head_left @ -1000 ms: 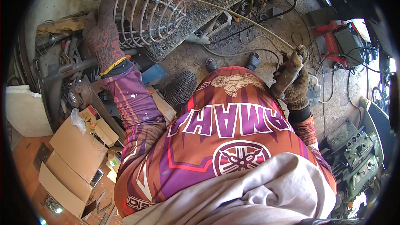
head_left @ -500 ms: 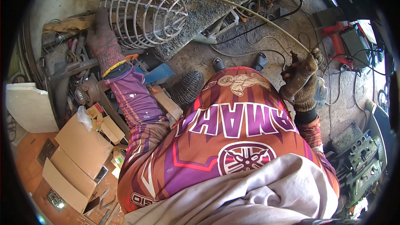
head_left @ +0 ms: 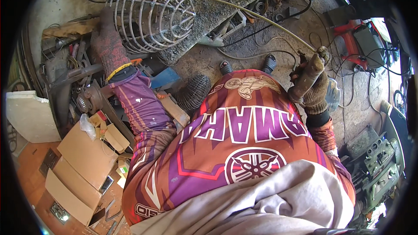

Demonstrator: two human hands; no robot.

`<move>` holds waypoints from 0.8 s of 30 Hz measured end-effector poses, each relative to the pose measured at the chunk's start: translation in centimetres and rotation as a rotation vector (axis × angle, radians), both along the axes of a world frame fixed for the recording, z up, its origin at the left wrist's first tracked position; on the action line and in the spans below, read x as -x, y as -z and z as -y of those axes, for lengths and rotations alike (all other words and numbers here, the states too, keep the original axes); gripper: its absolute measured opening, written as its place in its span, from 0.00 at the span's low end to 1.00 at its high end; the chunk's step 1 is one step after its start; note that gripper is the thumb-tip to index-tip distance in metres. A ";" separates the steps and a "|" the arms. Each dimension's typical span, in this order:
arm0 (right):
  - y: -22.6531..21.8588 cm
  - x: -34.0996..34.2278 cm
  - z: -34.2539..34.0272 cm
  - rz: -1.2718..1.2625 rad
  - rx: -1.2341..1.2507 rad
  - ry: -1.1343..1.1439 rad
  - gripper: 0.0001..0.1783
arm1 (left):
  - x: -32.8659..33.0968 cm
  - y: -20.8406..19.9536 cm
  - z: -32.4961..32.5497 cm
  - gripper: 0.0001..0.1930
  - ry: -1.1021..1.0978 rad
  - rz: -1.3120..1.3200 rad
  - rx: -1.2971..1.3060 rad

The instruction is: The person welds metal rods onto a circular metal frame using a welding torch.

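Head view: reaching far left with the knit-gloved left hand (head_left: 109, 45) beside the ribbed, rounded metal cage (head_left: 154, 5) on a crusty slab (head_left: 217, 19), grip unclear; bending the right arm, right hand (head_left: 312, 85) closed around a slender, curved rod (head_left: 252, 12).
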State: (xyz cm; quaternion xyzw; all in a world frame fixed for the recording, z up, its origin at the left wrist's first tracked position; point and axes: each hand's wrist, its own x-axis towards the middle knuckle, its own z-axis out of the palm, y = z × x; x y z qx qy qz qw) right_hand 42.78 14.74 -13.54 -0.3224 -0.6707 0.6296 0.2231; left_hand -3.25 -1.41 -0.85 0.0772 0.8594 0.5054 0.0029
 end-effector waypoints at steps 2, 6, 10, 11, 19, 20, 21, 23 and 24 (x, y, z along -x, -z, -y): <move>0.3 0.1 0.0 -0.023 0.048 0.034 0.17 | -0.6 -0.2 -0.5 0.38 -0.032 -0.010 -0.032; 0.7 0.3 0.1 -0.040 0.086 0.066 0.18 | -0.2 -0.3 -0.5 0.39 -0.076 -0.039 0.017; 1.9 -0.5 -0.2 0.059 0.081 0.050 0.18 | -0.7 -0.1 -0.4 0.38 -0.045 -0.024 -0.055; 2.0 -0.5 -0.2 0.073 0.089 0.051 0.19 | 0.0 0.1 -0.2 0.38 -0.038 -0.017 -0.050; 2.6 -0.6 -0.3 0.005 0.289 0.115 0.18 | 0.5 0.9 0.9 0.38 -0.042 -0.172 0.157; 2.8 -0.7 -0.2 0.119 0.074 0.046 0.19 | 1.0 1.0 1.0 0.39 -0.037 -0.191 0.180; 2.8 -0.8 0.0 0.230 -0.147 -0.005 0.20 | 1.2 1.0 1.2 0.39 -0.029 -0.212 0.207; 2.0 -0.7 0.1 0.097 -0.039 -0.032 0.21 | 1.2 1.0 1.4 0.39 -0.018 -0.235 0.240; 1.8 -0.7 0.0 -0.130 0.141 -0.017 0.22 | 1.2 1.0 1.4 0.39 -0.015 -0.239 0.244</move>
